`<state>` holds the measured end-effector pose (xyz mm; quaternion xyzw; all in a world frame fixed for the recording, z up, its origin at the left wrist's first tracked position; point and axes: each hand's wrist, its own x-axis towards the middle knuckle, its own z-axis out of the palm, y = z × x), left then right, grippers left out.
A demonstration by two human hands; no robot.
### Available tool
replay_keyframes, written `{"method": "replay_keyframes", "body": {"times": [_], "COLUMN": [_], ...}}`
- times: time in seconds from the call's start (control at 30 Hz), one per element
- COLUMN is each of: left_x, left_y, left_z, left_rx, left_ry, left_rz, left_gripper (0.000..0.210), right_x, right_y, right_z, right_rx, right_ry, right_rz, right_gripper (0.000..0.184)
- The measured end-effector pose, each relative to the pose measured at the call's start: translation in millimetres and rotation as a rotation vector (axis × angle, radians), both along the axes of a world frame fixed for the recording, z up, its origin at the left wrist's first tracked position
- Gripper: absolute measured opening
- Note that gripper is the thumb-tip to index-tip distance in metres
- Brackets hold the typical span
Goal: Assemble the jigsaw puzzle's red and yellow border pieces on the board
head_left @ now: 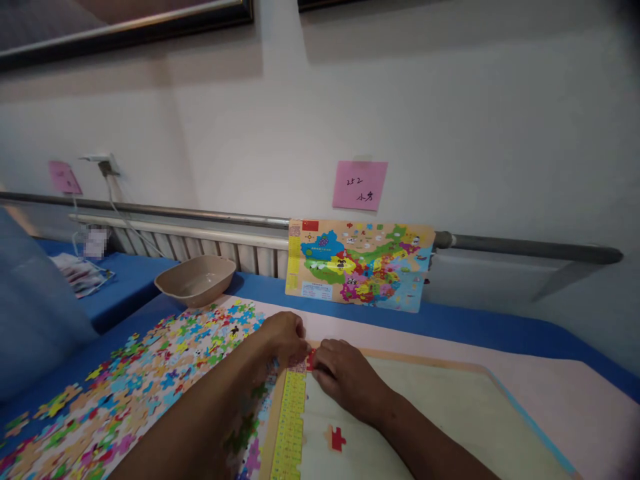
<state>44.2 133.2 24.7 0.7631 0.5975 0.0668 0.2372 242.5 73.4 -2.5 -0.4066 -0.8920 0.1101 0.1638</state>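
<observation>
Here, both hands are brought together at the top left corner of the puzzle board (450,413), which lies flat on the worktop (575,393). The left hand (286,337) is curled, its fingertips pressed against a small red puzzle piece (311,360) at the board's upper edge; the right hand (345,380) is cupped over the same piece from the other side, its fingers bent down onto it. A yellow strip (291,420) is seen along the board's left margin, and a second red piece (336,438) is already seated lower on the board. Loose coloured pieces (125,387) are spread over the worktop to the left. A beige bowl (196,280) stands behind them, and a finished map picture (357,265) is propped against the wall under a pink note (360,185)
</observation>
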Motion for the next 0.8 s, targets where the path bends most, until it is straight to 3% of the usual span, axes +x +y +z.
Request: {"method": "replay_keyframes", "body": {"times": [0.23,0.8], "left_x": [-4.0,0.8], "left_y": [3.4,-0.5], "left_z": [2.7,9.1], "left_rx": [-0.004,0.009], "left_ry": [0.066,0.177], "left_rz": [-0.130,-0.148], "left_gripper": [0.033,0.032], "right_x": [0.2,0.2], "right_y": [-0.6,-0.2], "right_z": [0.6,-1.7], "right_rx": [-0.017,-0.037], "right_ry": [0.056,0.087], "right_rz": [0.007,0.008], "right_gripper": [0.011,0.013]}}
